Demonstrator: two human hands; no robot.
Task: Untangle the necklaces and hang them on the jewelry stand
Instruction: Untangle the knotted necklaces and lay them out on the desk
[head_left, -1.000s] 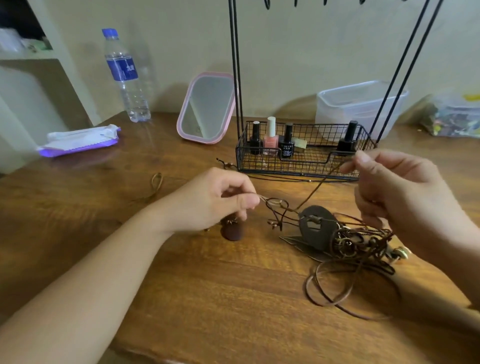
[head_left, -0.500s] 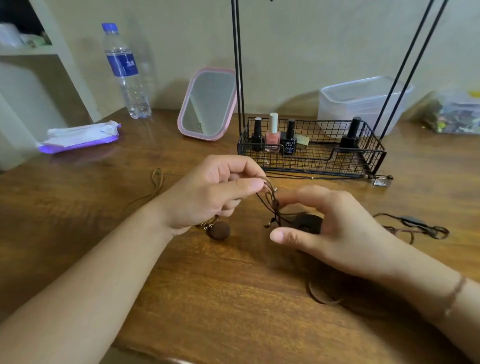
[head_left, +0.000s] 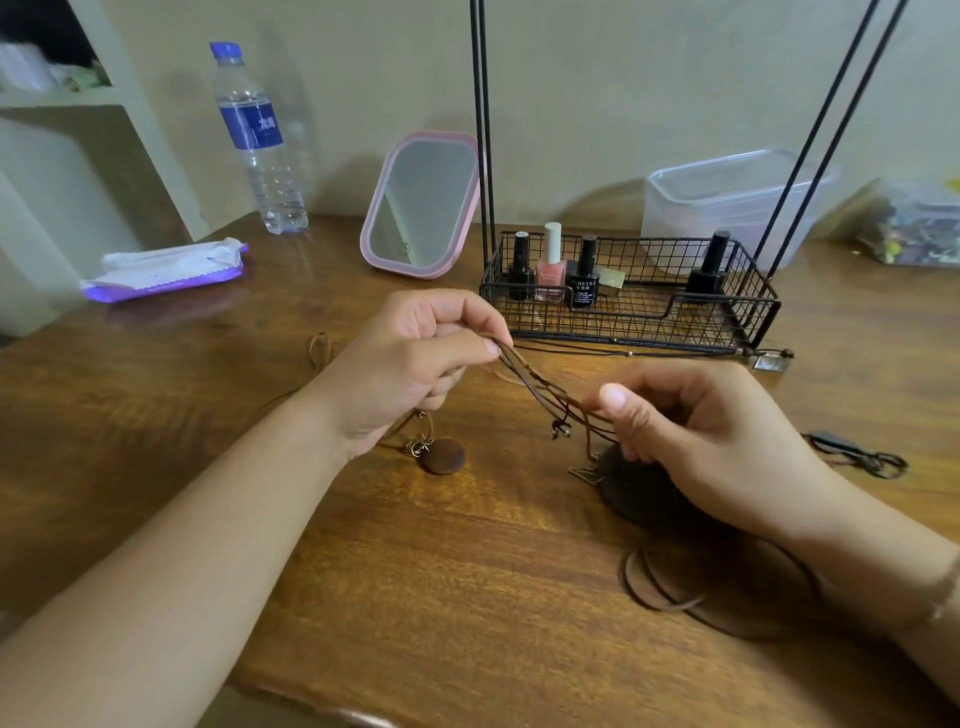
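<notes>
**Head view: cords stretched between two pinching hands**

Head view shows the tangled brown cords (head_left: 540, 387) at frame centre, their long axis slanting from upper left to lower right. The left hand (head_left: 410, 364) pinches the higher end; the right hand (head_left: 691, 431) pinches the lower, nearer the knot. The jewelry stand (head_left: 631, 306) sits just above.

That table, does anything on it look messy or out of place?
Mostly the brown cords: several are twisted together, stretched between the left hand and right hand. A dark necklace lies loose right of the hands, and a thin one trails in front of the wire basket, neither hung up.
</notes>
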